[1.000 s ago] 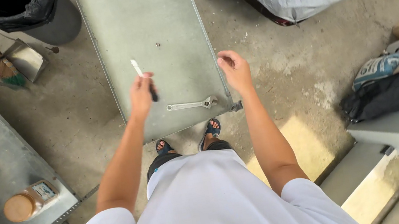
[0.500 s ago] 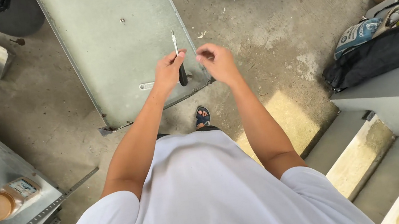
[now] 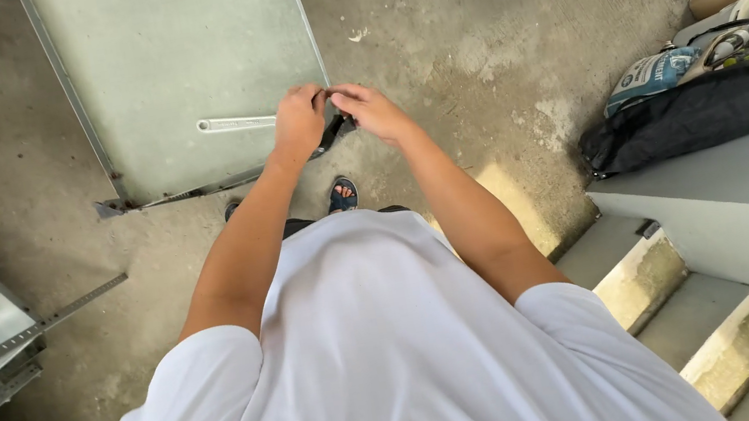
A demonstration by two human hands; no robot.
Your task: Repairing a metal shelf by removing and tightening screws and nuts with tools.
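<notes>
Left hand (image 3: 299, 120) gripping black-handled tool (image 3: 336, 131), right hand (image 3: 368, 110) pinching its top, wrench (image 3: 233, 122) just left on metal panel (image 3: 169, 72)

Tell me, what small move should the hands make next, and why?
Probably lower the tool toward the panel's near corner. The left hand holds its dark handle, the right hand pinches at its top, and both are above that corner, near the wrench.

- I hold a screwdriver (image 3: 336, 130) with a black handle; only the handle shows, angled below my fingers, over the near right corner of the grey-green metal panel (image 3: 167, 62).
- Its shaft is hidden between my hands.
</notes>
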